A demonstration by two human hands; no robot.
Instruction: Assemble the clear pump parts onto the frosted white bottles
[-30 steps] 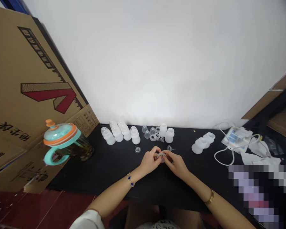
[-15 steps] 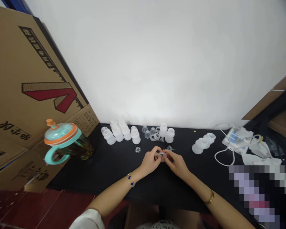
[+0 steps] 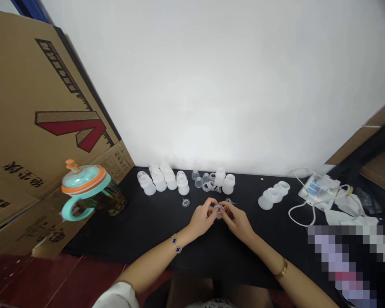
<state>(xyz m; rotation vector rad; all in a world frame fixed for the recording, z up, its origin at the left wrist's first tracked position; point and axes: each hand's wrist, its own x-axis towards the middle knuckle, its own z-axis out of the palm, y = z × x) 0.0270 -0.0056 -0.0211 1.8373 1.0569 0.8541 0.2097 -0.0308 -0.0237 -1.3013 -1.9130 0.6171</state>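
Two hands: the left hand (image 3: 202, 217) and the right hand (image 3: 238, 220) meet fingertip to fingertip over the black table (image 3: 154, 222), as they did a second ago.
Change: almost none; the hands sit a touch lower in view, and the whole scene has shifted slightly with the head.
Clear ring (image 3: 217, 209): pinched between the fingers of both hands, at the spot where they meet, just above the table.
Grip: both hands closed on the ring, thumbs and forefingers together.
Behind the hands: a row of small white bottles (image 3: 162, 180), loose clear caps (image 3: 200, 179) and more rings.
Left side: a teal jug (image 3: 86, 192) against a cardboard box (image 3: 35, 141).
Right side: three open bottles (image 3: 273, 194) and a corded device (image 3: 317, 188).
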